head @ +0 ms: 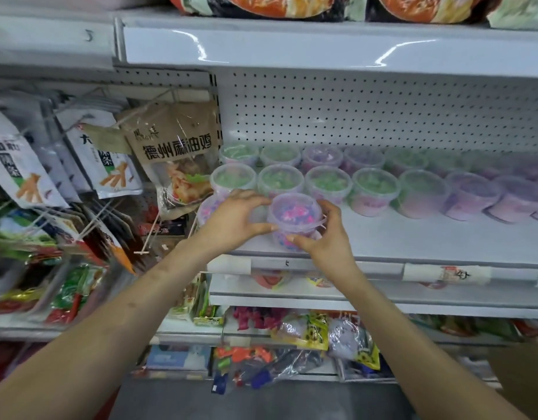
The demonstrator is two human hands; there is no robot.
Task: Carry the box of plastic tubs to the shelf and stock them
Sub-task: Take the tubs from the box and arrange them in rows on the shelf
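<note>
A clear plastic tub [293, 215] with pink and blue contents stands at the front of the white shelf [398, 241]. My left hand [236, 219] grips its left side, thumb and fingers curled round the lid rim. My right hand [327, 234] holds its right side and front. Another pink-filled tub [206, 211] sits just left, partly hidden behind my left hand. Behind them stand two rows of tubs, green-filled [328, 181] towards the left and purple-filled [471, 194] towards the right.
Hanging snack bags [177, 153] on pegs crowd the left side next to the shelf. An upper shelf [322, 47] overhangs the tubs. Lower shelves hold packaged goods [304, 328]. A cardboard box corner [522, 371] shows at the lower right. Bare shelf surface lies right of the held tub.
</note>
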